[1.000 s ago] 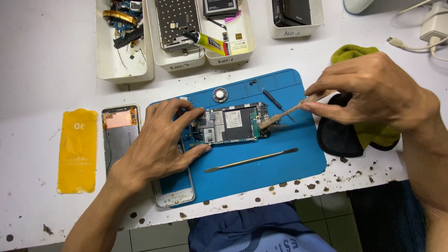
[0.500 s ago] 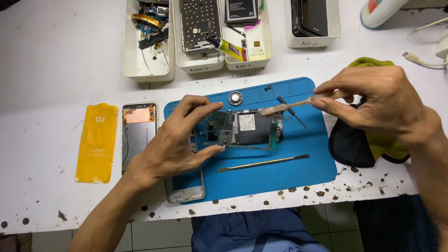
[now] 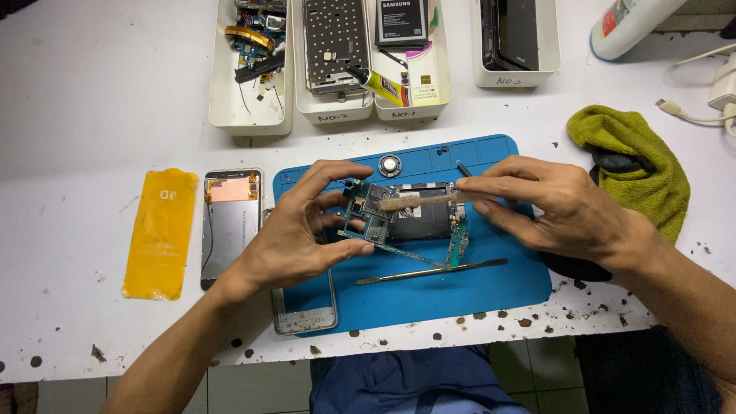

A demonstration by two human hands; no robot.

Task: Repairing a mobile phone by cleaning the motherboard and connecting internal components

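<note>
- The circuit board (image 3: 368,218) now stands tilted up off the blue work mat (image 3: 491,284); half a second ago it lay flatter over the phone body.
- The left hand (image 3: 307,230) grips that board, thumb under its lower edge and fingers curled over the top; earlier the hand pressed down on it.
- The right hand (image 3: 552,207) is closed around a small brush (image 3: 414,202), pinched between thumb and fingers. The bristle end now rests on the board, whereas before the brush was held higher and further right.
- Under the board lies the opened phone body (image 3: 429,222), dark in the middle, on the mat.
- A thin metal spudger (image 3: 433,272) lies on the mat just below the phone, in the same place as before.
- A round metal button-like part (image 3: 390,165) sits near the mat's top edge.
- Left of the mat, on the white table (image 3: 77,115), lie a phone frame (image 3: 230,226) and a yellow film (image 3: 161,234).
- A green cloth (image 3: 636,165) lies to the right, and white trays (image 3: 253,100) of phone parts stand beyond the mat.
</note>
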